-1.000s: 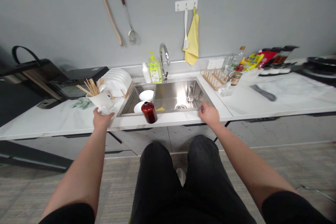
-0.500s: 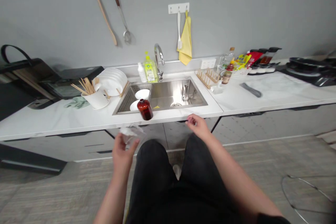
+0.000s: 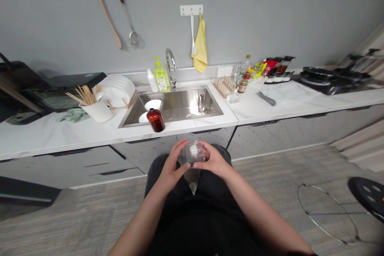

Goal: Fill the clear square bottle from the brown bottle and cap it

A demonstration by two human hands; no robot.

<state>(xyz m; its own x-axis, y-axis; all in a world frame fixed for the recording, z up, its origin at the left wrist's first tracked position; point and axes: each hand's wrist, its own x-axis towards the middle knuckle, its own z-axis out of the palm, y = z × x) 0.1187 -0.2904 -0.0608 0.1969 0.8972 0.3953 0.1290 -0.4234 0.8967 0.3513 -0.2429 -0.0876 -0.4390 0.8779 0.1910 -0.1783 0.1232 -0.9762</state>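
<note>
In front of my lap I hold a clear, boxy pump bottle [image 3: 192, 159] with a white pump top [image 3: 194, 150], seen from above. My left hand [image 3: 173, 165] closes on its left side, thumb at the near edge. On its right side my right hand [image 3: 213, 160] grips it, the thumb tip close to the left one. Just beyond, on the counter's front edge by the sink, stands an open-necked amber bottle [image 3: 156, 121]. Its neck shows no cap or pump.
White bowls [image 3: 153, 105] sit in the left part of the steel sink [image 3: 180, 106], below the faucet [image 3: 171, 68]. Soap bottles [image 3: 162, 76] stand behind it. Left are a chopstick holder [image 3: 97, 111] and racked plates [image 3: 117, 90]. A stool [image 3: 367, 198] stands at right.
My left hand has brought the clear pump bottle rightward to the middle. My right hand has moved left and now grips it too. The camera view has shifted to the right.
</note>
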